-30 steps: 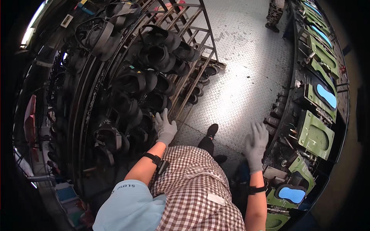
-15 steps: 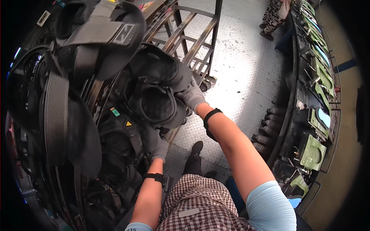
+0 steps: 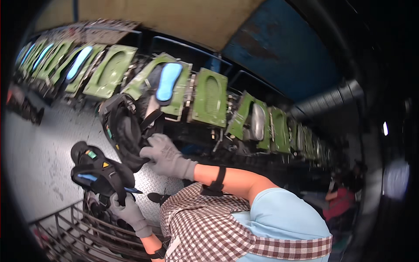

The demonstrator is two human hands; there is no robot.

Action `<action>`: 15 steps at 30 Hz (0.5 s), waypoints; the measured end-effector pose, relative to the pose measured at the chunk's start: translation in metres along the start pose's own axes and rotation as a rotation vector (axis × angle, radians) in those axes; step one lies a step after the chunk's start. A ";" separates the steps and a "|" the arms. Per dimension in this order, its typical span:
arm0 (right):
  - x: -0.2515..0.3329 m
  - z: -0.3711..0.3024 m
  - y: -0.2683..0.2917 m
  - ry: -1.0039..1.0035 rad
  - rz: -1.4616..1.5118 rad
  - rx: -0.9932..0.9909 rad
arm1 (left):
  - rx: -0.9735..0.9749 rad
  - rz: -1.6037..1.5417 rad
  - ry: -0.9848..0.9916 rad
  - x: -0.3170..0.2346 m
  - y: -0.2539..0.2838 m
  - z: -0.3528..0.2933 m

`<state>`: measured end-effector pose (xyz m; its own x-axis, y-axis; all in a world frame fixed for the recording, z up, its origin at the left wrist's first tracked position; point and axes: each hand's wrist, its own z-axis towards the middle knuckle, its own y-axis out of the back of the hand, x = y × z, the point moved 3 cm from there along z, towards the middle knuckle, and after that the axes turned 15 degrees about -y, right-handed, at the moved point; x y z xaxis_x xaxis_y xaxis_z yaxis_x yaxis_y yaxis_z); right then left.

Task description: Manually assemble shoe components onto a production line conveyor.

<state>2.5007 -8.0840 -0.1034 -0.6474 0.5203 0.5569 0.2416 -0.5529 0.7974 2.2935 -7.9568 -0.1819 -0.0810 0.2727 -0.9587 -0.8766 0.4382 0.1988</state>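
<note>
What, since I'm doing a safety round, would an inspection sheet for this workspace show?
Surface: grey metal floor, raised pattern.
Job's things: black shoe and second black shoe, both with straps.
Clutter: dark things by the metal rack, too shadowed to name.
Hands: gloved left hand holds the first shoe; gloved right hand holds the second.
Cables: nothing seen.
Surroundings: row of green plates, blue sole on one; silver duct; person in red, right.
</note>
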 end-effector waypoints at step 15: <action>-0.434 -0.524 0.547 -1.001 -0.816 -0.869 | 1.357 -0.285 -0.554 -0.339 -0.539 -0.362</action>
<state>2.5353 -8.9532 -0.0304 0.4240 0.8676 0.2599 -0.6301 0.0764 0.7728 2.6216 -8.5951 -0.0373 0.4710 0.1892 -0.8616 0.2913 0.8886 0.3543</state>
